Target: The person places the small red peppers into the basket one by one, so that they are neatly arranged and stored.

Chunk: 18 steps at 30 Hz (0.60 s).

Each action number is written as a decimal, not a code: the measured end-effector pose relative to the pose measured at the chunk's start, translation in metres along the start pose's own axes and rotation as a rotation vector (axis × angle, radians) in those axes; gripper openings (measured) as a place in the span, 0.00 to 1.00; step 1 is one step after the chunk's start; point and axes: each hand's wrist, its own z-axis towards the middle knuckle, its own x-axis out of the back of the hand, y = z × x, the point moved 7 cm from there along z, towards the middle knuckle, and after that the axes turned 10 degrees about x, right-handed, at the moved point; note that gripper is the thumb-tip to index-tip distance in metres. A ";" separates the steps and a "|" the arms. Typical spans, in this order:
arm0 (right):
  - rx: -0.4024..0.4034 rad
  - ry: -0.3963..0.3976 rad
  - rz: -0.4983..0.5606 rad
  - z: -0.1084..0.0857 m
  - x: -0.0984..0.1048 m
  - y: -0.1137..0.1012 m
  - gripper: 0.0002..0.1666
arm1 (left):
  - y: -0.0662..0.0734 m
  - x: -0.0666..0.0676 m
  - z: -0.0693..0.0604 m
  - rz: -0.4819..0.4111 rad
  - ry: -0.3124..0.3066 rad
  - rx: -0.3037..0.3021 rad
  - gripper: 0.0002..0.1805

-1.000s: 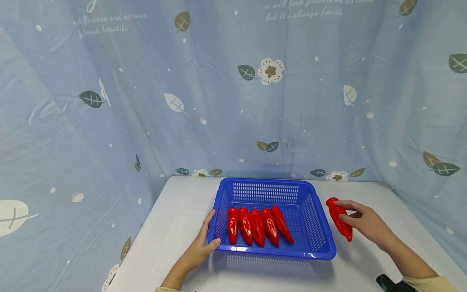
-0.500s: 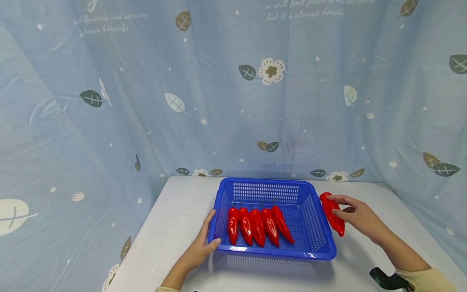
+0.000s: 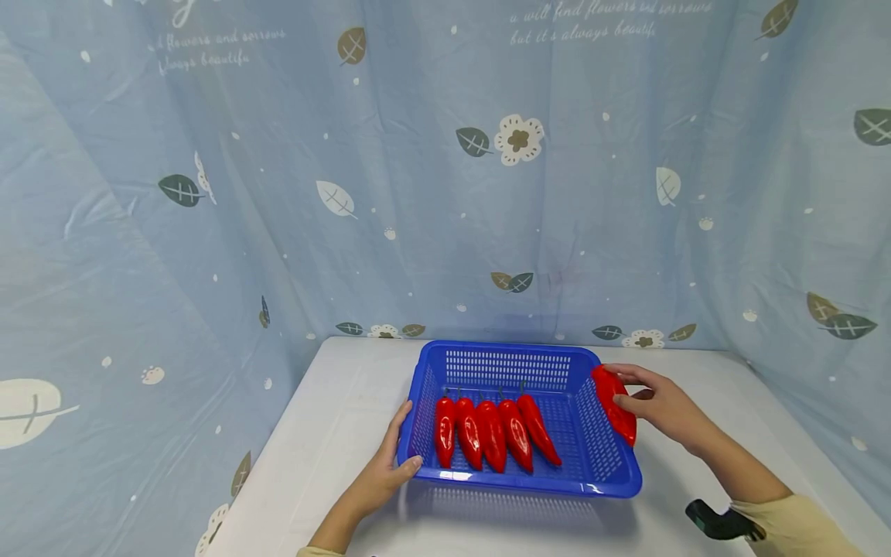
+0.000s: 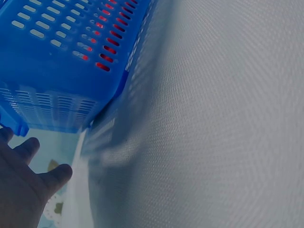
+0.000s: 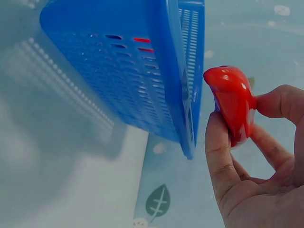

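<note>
Over the right rim of a blue plastic basket (image 3: 518, 484), my right hand (image 3: 664, 408) pinches a red chili pepper (image 3: 612, 402) between thumb and fingers. Seen from the right wrist, that pepper (image 5: 232, 99) is raised beside the basket's wall (image 5: 123, 66). Several more red peppers (image 3: 492, 437) lie side by side in the basket's left and middle part, stems toward the back. At the left front corner my left hand (image 3: 381, 468) rests against the basket, thumb by the front rim. In the left wrist view the left fingers (image 4: 56, 178) are extended and spread.
The basket stands on a white table (image 3: 334, 433). A blue curtain (image 3: 418, 193) with leaves and flowers hangs behind and to the left. A black device (image 3: 720, 520) sits at my right wrist beside the beige sleeve (image 3: 793, 526).
My right hand has moved left with the pepper, from beside the basket to over its right rim. The left hand and the peppers in the basket have kept their places.
</note>
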 end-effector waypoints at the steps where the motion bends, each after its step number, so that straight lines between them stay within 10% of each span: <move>1: 0.006 0.000 -0.003 0.001 -0.001 -0.001 0.38 | 0.000 0.000 0.000 0.001 0.001 0.003 0.50; 18: 0.004 -0.017 0.030 0.021 -0.023 -0.010 0.37 | -0.004 0.000 0.002 0.005 0.008 0.014 0.50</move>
